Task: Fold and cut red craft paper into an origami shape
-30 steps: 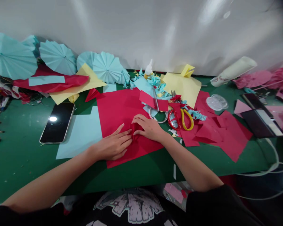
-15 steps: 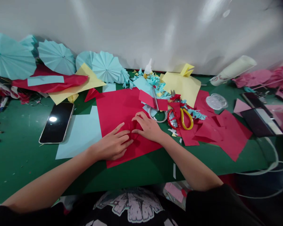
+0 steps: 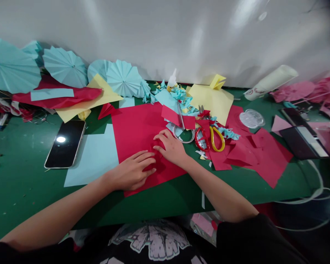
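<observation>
A large red paper sheet (image 3: 134,128) lies on the green table in front of me. Over its middle is a small folded piece of red paper (image 3: 154,148), hard to tell from the sheet beneath it. My right hand (image 3: 170,146) holds this piece down from the right, with bent fingers and the thumb close to it. From the left, my left hand (image 3: 134,170) rests flat on the sheet, fingers stretched toward the small piece and slightly apart. Its fingertips almost meet the right hand's.
Scissors with red and yellow handles (image 3: 210,139) and a pair with pale handles (image 3: 184,134) lie among paper scraps. A phone (image 3: 66,145) and a light blue sheet (image 3: 95,157) are at left. Pleated blue paper discs (image 3: 123,79) line the wall. A paper cup (image 3: 271,82) lies tipped.
My left hand's fingers have come down and closer together, its raised index finger now lowered beside the others. The right hand has stayed nearly in place.
</observation>
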`<state>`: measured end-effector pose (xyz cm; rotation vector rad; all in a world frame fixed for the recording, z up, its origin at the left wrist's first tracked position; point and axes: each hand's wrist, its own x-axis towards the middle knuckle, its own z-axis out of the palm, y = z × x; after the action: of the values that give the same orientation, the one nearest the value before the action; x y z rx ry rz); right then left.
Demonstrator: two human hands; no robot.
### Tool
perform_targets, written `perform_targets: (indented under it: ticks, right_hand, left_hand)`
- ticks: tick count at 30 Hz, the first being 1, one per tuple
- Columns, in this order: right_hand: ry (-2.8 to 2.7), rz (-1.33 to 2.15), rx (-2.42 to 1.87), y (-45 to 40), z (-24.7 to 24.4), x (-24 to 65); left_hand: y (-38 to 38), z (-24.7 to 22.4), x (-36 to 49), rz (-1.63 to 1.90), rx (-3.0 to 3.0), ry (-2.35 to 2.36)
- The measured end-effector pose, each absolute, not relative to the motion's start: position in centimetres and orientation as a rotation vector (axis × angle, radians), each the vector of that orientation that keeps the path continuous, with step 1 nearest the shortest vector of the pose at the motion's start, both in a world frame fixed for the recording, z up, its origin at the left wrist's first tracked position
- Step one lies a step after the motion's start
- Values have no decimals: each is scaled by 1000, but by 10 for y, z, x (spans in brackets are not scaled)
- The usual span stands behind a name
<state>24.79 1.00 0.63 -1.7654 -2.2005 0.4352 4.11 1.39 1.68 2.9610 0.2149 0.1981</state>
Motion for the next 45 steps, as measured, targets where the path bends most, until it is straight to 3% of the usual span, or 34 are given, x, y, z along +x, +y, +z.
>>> perform_targets:
  ticks: [14, 31, 45]
  right_hand:
    - [-2079, 508, -1735, 15, 6, 255]
    - [-1920, 1294, -1460, 16, 29, 279]
    - [-2112, 956, -1407, 15, 22, 266]
  left_hand:
    - [24, 13, 37, 196, 2754, 233]
    - [24, 8, 36, 155, 2838, 543]
    - [24, 5, 36, 110, 2868, 577]
